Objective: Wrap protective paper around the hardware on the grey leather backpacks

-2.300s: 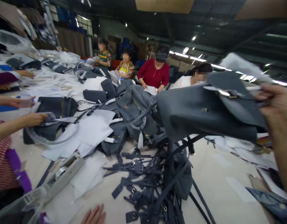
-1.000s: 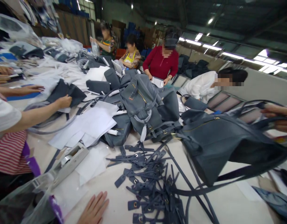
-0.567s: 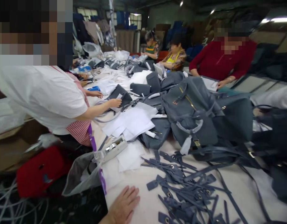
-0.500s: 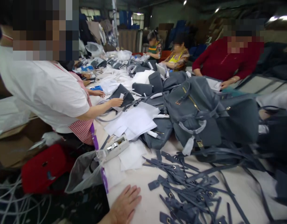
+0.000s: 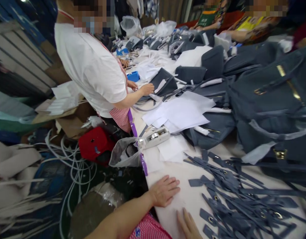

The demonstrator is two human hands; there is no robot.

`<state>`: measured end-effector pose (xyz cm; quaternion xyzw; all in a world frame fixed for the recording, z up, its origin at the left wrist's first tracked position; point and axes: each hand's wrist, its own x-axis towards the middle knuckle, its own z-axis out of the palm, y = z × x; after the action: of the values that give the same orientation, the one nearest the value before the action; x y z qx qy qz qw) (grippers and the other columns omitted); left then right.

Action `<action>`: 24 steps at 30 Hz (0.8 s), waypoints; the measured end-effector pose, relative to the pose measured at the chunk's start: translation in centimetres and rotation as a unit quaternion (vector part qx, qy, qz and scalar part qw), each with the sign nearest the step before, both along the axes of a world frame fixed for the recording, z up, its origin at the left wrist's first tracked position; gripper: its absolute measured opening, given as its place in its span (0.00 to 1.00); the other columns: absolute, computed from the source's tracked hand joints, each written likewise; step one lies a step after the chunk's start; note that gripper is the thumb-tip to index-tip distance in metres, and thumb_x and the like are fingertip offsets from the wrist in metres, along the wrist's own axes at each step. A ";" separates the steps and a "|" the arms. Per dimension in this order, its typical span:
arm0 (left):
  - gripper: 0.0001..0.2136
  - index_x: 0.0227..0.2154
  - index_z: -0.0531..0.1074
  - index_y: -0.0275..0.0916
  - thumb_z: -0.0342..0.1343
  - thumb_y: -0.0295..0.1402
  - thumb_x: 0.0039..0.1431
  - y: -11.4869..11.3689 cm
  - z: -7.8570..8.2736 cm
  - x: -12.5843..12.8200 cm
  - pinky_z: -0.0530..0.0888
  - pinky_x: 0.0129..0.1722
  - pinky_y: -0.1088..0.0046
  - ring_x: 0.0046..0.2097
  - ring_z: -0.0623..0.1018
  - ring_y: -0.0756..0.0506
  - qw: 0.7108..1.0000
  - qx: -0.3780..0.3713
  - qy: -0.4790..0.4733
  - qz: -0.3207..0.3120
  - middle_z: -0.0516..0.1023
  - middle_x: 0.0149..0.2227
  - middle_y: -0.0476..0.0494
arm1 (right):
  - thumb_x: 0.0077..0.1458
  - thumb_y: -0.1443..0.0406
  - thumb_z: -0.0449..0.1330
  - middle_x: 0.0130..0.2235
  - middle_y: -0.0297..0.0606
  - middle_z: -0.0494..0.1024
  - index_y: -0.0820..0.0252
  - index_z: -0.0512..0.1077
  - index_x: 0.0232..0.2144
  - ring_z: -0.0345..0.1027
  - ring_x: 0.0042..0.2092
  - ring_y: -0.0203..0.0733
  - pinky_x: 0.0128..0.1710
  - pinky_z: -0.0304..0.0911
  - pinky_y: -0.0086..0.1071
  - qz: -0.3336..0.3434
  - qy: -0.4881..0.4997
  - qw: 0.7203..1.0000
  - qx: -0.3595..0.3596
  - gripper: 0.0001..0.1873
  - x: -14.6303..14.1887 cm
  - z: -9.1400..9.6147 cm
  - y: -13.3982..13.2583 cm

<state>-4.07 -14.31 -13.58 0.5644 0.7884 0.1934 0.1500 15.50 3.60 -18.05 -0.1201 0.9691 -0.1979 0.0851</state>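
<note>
My left hand (image 5: 165, 191) lies flat on the pale tabletop (image 5: 162, 220) near its left edge, fingers stretched out, holding nothing. Lower in the view, my right hand (image 5: 188, 225) shows only in part; its visible fingers are extended and touch the table. Just right of both hands spreads a loose pile of dark grey-blue straps (image 5: 230, 196) with gold-coloured rings. Beyond my left hand are some white paper sheets (image 5: 173, 149) and a tape dispenser (image 5: 155, 137) at the table edge.
Dark handbags (image 5: 267, 99) are heaped on the right. Ahead on the left, a co-worker in a white shirt (image 5: 93, 66) handles a dark bag piece (image 5: 165, 81). A plastic bag (image 5: 125, 154) hangs at the edge. A red bag (image 5: 95, 144) and white cords (image 5: 78, 172) lie below.
The view has swung left and down, so the scene sits further right. My right hand has come into view at the bottom. My left hand remains flat on the table.
</note>
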 end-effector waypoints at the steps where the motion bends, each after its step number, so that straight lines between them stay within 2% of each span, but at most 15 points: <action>1: 0.24 0.61 0.60 0.34 0.46 0.37 0.63 0.0 0.1 -0.1 0.50 0.65 0.54 0.67 0.54 0.39 1.000 -0.001 0.006 -0.002 0.58 0.66 0.36 | 0.47 0.70 0.63 0.65 0.46 0.56 0.44 0.43 0.66 0.68 0.55 0.67 0.47 0.71 0.51 -0.014 0.019 1.000 0.002 0.50 0.6 -0.9 -1.4; 3: 0.23 0.60 0.61 0.33 0.45 0.36 0.64 -0.1 0.2 -0.2 0.49 0.65 0.55 0.67 0.54 0.39 1.000 -0.003 0.017 -0.006 0.58 0.66 0.36 | 0.46 0.69 0.63 0.68 0.46 0.40 0.42 0.31 0.66 0.64 0.55 0.74 0.43 0.71 0.56 -0.053 0.039 0.998 0.015 0.57 1.3 -1.4 -3.1; 5: 0.23 0.59 0.62 0.32 0.45 0.36 0.64 -0.2 0.3 -0.2 0.49 0.65 0.56 0.67 0.54 0.39 1.000 -0.005 0.025 -0.013 0.58 0.66 0.36 | 0.45 0.71 0.62 0.67 0.46 0.28 0.43 0.25 0.65 0.59 0.58 0.77 0.42 0.70 0.58 -0.085 0.023 0.995 0.037 0.59 1.7 -0.9 -3.9; 7: 0.22 0.59 0.63 0.32 0.45 0.35 0.64 -0.3 0.2 -0.3 0.49 0.65 0.56 0.67 0.55 0.39 0.999 -0.002 0.030 -0.016 0.58 0.66 0.36 | 0.44 0.73 0.60 0.68 0.46 0.26 0.44 0.24 0.65 0.52 0.62 0.77 0.45 0.68 0.59 -0.096 -0.008 0.994 0.051 0.60 1.8 0.1 -4.3; 10: 0.22 0.58 0.63 0.31 0.44 0.35 0.64 -0.2 -0.2 -0.5 0.49 0.65 0.56 0.66 0.55 0.39 0.999 0.012 0.033 -0.013 0.58 0.65 0.36 | 0.46 0.74 0.57 0.69 0.48 0.28 0.46 0.25 0.66 0.43 0.65 0.76 0.49 0.64 0.61 -0.099 -0.036 0.993 0.054 0.57 1.9 1.1 -4.5; 13: 0.21 0.57 0.64 0.30 0.43 0.35 0.65 -0.2 -0.6 -0.5 0.49 0.65 0.56 0.67 0.54 0.39 0.999 0.033 0.026 -0.012 0.59 0.65 0.34 | 0.51 0.73 0.55 0.70 0.48 0.27 0.47 0.27 0.67 0.37 0.66 0.75 0.52 0.61 0.63 -0.087 -0.033 0.995 0.042 0.52 1.9 1.6 -4.4; 15: 0.20 0.56 0.66 0.33 0.43 0.35 0.65 -1.0 -0.8 0.2 0.50 0.65 0.56 0.66 0.56 0.40 0.998 0.061 0.012 0.006 0.61 0.64 0.35 | 0.53 0.72 0.53 0.70 0.47 0.25 0.47 0.29 0.67 0.34 0.67 0.75 0.53 0.59 0.65 -0.069 -0.021 0.997 0.027 0.49 1.8 1.8 -4.1; 17: 0.19 0.55 0.66 0.37 0.44 0.35 0.64 -3.1 -1.1 1.8 0.52 0.65 0.54 0.65 0.58 0.40 0.992 0.092 -0.012 0.087 0.64 0.62 0.36 | 0.55 0.71 0.52 0.70 0.46 0.25 0.47 0.30 0.68 0.32 0.67 0.73 0.55 0.57 0.65 -0.061 -0.014 0.998 0.016 0.46 1.7 1.9 -3.6; 20: 0.18 0.54 0.66 0.38 0.45 0.33 0.62 -9.2 -2.4 5.5 0.56 0.62 0.50 0.61 0.62 0.38 0.949 0.073 -0.058 0.300 0.66 0.58 0.35 | 0.58 0.69 0.52 0.71 0.46 0.27 0.49 0.34 0.68 0.32 0.68 0.71 0.57 0.56 0.63 -0.048 -0.031 0.998 0.008 0.43 2.0 1.5 -2.8; 21: 0.18 0.54 0.66 0.38 0.44 0.30 0.62 -11.8 -3.1 6.8 0.57 0.62 0.50 0.61 0.63 0.38 0.931 0.028 -0.075 0.357 0.66 0.58 0.34 | 0.58 0.68 0.52 0.71 0.46 0.27 0.50 0.36 0.68 0.32 0.68 0.71 0.57 0.56 0.62 -0.042 -0.042 0.998 0.007 0.42 2.1 1.3 -2.6; 22: 0.20 0.55 0.65 0.38 0.43 0.28 0.61 -14.6 -3.9 8.0 0.58 0.62 0.50 0.61 0.63 0.39 0.912 -0.047 -0.094 0.397 0.65 0.59 0.34 | 0.58 0.67 0.53 0.70 0.47 0.27 0.51 0.38 0.68 0.32 0.68 0.71 0.58 0.56 0.62 -0.038 -0.051 0.998 0.008 0.41 2.3 1.1 -2.4; 23: 0.22 0.56 0.63 0.38 0.42 0.25 0.59 -17.3 -4.7 9.1 0.58 0.63 0.52 0.62 0.62 0.40 0.894 -0.139 -0.117 0.410 0.64 0.60 0.35 | 0.58 0.67 0.54 0.70 0.47 0.26 0.52 0.39 0.68 0.31 0.68 0.71 0.58 0.56 0.61 -0.037 -0.057 0.998 0.011 0.41 2.4 1.1 -2.3; 24: 0.24 0.57 0.63 0.37 0.43 0.22 0.56 -19.9 -5.6 9.8 0.58 0.62 0.51 0.62 0.62 0.39 0.883 -0.177 -0.131 0.414 0.65 0.59 0.34 | 0.58 0.66 0.54 0.70 0.48 0.26 0.54 0.39 0.68 0.31 0.68 0.71 0.58 0.56 0.61 -0.037 -0.058 0.997 0.016 0.41 2.4 1.1 -2.3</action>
<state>5.77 -34.19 -19.19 0.1202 0.9445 0.1674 0.2558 17.88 1.29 -16.95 -0.0707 0.9693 -0.1921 0.1360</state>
